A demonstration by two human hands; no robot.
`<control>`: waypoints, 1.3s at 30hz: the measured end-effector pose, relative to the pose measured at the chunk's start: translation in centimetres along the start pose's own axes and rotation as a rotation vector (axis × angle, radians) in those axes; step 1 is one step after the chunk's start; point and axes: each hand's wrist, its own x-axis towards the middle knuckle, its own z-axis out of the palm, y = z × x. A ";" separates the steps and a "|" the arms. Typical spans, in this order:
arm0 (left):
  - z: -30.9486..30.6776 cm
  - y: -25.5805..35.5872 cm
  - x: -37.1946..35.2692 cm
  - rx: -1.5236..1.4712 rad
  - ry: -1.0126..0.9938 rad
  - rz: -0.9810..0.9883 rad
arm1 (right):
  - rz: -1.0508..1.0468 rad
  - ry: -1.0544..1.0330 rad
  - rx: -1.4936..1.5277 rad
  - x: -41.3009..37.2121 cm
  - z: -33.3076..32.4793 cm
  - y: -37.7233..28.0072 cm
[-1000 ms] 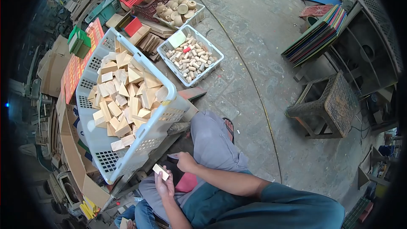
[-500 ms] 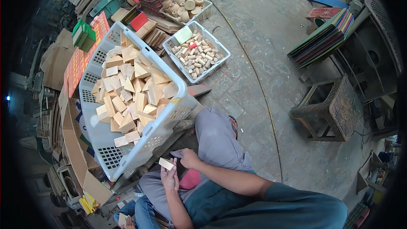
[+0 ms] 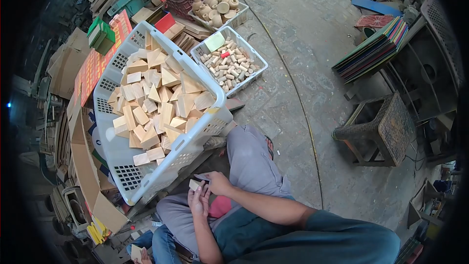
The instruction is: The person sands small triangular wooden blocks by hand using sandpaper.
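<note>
My left hand point(image 3: 198, 202) grips a small pale wooden block point(image 3: 194, 185) between fingers and thumb, above my lap. Close against it, my right hand point(image 3: 218, 184) is closed on a thin grey sheet point(image 3: 200, 177) that looks like sandpaper. The sheet is at the block's upper end; whether they touch is hard to tell. Ahead and to the left stands a large white plastic basket point(image 3: 171, 159), piled with many wooden blocks point(image 3: 151, 100) of rectangular and wedge shapes.
A smaller white crate point(image 3: 254, 79) of wooden cylinders stands behind the basket, near another crate point(image 3: 240, 18) of rounded wooden pieces. A cable point(image 3: 304, 109) crosses the floor. At right is a worn stool point(image 3: 393, 124). Another person's hand point(image 3: 145, 258) holds a wooden piece at lower left.
My left hand has turned the block so less of its long face shows, and it has come closer to the grey sheet in my right hand. The view has shifted slightly.
</note>
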 end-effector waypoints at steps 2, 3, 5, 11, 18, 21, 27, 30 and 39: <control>-0.7 -0.9 0.6 -0.039 0.073 0.088 | -0.112 -0.056 -0.053 -0.7 -0.7 -1.7; -1.2 -1.2 1.0 -0.038 0.071 0.086 | 0.018 -0.158 -0.005 -1.0 -1.2 -3.1; -2.6 -1.5 1.8 -0.064 0.182 0.034 | -0.247 -0.016 -0.032 -0.6 0.6 -0.8; -3.4 -1.3 2.2 -0.306 0.125 -0.121 | -0.570 -0.009 -0.357 -2.7 4.0 0.8; -2.4 -1.6 1.9 -0.179 0.205 -0.058 | -0.403 -0.020 -0.405 -2.0 4.0 0.5; -3.6 -1.7 2.4 -0.177 0.224 -0.048 | -0.435 -0.081 -0.433 -2.8 4.2 -0.1; -4.3 -2.0 2.4 -0.161 0.166 0.005 | -0.347 -0.068 -0.357 -2.1 3.9 0.3; -2.7 -0.8 1.8 -0.188 0.166 -0.023 | -0.510 -0.031 -0.345 -2.5 4.7 0.6; -1.6 0.3 1.1 -0.092 0.215 -0.031 | -0.372 0.045 -0.237 -0.2 2.7 0.6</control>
